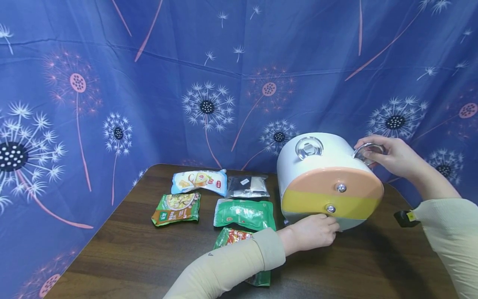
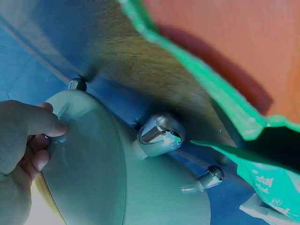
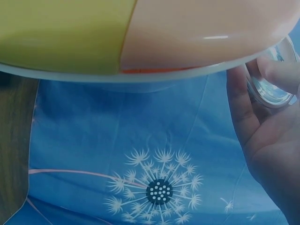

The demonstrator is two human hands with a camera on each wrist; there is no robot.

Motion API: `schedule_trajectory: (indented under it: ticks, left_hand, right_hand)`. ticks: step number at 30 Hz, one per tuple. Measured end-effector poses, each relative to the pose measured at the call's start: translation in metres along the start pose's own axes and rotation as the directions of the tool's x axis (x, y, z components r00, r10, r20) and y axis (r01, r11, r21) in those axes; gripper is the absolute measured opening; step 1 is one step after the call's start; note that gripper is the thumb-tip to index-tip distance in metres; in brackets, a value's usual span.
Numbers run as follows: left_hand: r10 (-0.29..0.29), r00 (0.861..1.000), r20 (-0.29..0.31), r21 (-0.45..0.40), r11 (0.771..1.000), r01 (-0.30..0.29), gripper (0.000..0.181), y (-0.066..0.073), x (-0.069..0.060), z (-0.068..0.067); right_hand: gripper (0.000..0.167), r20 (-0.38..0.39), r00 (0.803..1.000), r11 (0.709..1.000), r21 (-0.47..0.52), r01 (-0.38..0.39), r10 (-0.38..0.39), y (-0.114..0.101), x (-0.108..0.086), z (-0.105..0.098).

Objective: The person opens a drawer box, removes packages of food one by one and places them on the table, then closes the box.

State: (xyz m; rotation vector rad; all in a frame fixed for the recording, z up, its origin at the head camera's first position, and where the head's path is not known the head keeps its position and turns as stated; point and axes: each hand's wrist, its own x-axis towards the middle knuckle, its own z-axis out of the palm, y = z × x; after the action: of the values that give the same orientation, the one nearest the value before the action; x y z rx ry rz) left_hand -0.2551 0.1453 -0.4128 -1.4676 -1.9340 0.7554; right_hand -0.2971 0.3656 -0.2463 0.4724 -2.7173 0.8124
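Observation:
A white rounded box (image 1: 317, 151) with an orange, a yellow and a pale green drawer front stands tilted over the table's right part. Silver knobs sit on the orange and yellow fronts. My right hand (image 1: 397, 155) grips the silver ring handle (image 1: 369, 150) on the box's right side, its thumb through the ring in the right wrist view. My left hand (image 1: 313, 232) is at the pale green drawer front (image 2: 89, 159), where thumb and fingers pinch a mostly covered small silver knob (image 2: 57, 138). Silver feet (image 2: 161, 133) show on the box's underside.
Left of the box lie a green packet (image 1: 244, 214), a red-and-green packet (image 1: 231, 236) partly under my left sleeve, a clear bag (image 1: 248, 187), a white-and-blue packet (image 1: 199, 182) and a green-and-orange packet (image 1: 177, 207). A blue dandelion-print cloth (image 1: 157, 104) hangs behind the table (image 1: 123, 241).

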Motion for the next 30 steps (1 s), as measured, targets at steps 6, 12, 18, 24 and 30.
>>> schedule_trajectory:
  ticks: [6,12,18,24,30]
  left_hand:
    - [0.002,1.0,0.01,0.001,1.0,-0.002,0.031,0.001,0.001,0.0]
    - [-0.009,1.0,-0.004,0.007,1.0,0.009,0.031,0.002,0.001,0.001]
    - [0.003,1.0,0.015,-0.005,1.0,-0.003,0.03,0.001,0.0,-0.001]
    - [-0.001,0.999,0.04,-0.071,0.997,0.004,0.028,-0.001,-0.002,-0.003]
    - [-0.022,0.999,0.04,-0.156,0.987,0.028,0.028,-0.005,-0.006,-0.012]
  right_hand:
    - [0.025,-0.011,1.0,1.0,-0.012,0.014,-0.014,-0.001,-0.001,-0.001]
    - [0.026,-0.016,1.0,1.0,-0.012,0.01,-0.01,-0.002,-0.001,-0.001]
    - [0.03,0.002,1.0,1.0,-0.012,-0.022,0.022,-0.002,-0.003,-0.002]
    - [0.032,0.014,0.999,0.999,-0.017,-0.043,0.043,-0.003,-0.001,-0.002]
    - [0.035,0.02,0.999,0.998,-0.036,-0.042,0.043,-0.003,-0.002,-0.003]
